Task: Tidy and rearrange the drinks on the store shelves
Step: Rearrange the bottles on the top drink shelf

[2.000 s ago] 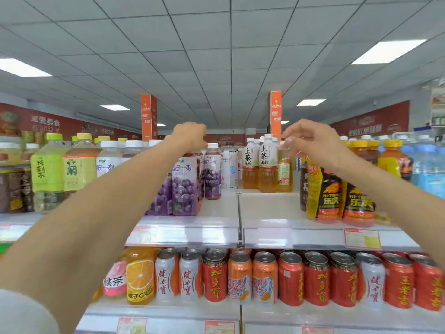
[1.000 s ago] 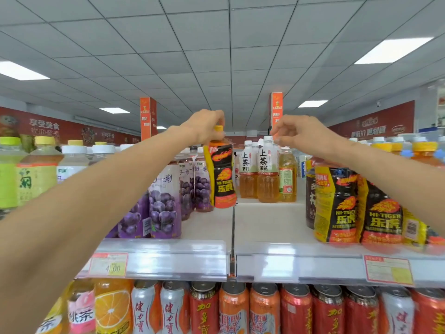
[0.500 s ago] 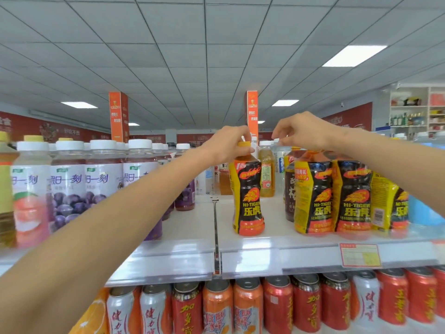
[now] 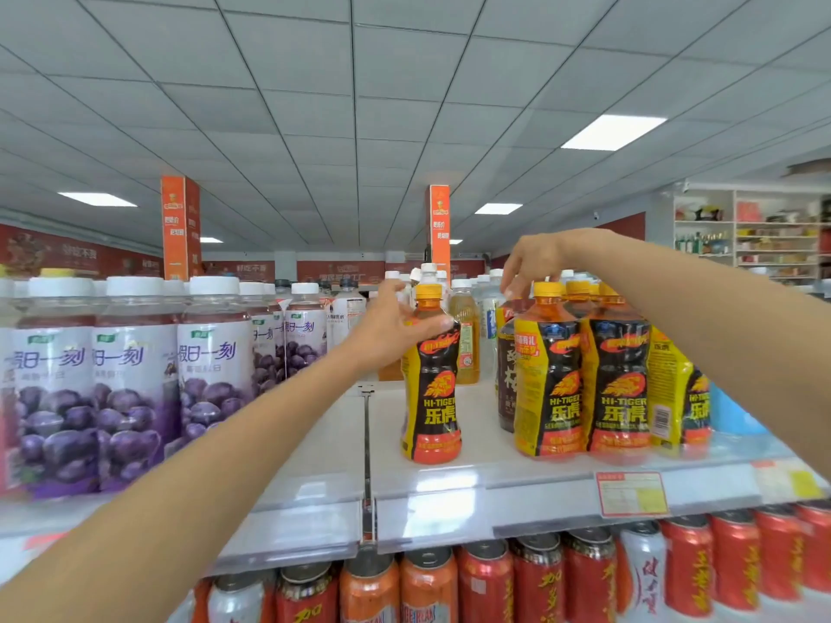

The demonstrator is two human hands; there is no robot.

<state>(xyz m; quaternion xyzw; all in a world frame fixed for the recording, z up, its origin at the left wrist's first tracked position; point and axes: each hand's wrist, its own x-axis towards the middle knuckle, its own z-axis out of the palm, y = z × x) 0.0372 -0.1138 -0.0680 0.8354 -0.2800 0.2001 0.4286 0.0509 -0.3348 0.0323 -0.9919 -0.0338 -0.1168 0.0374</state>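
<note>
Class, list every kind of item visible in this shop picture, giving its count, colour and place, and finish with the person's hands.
lone Hi-Tiger bottle: one, black-and-yellow label, orange cap, upright on the upper shelf, left of its row.
Hi-Tiger row: at least three, same colours, right on that shelf.
grape drink bottles: many, purple labels, white caps, left on that shelf.
dark bottle: one, brown, behind the row's left end.
cans: many, red, orange and silver, below that shelf.
price tag: one, red-edged, on the shelf's front rail, right.
left hand: grips the lone bottle's neck.
right hand: above the row's caps, grip unclear.
</note>
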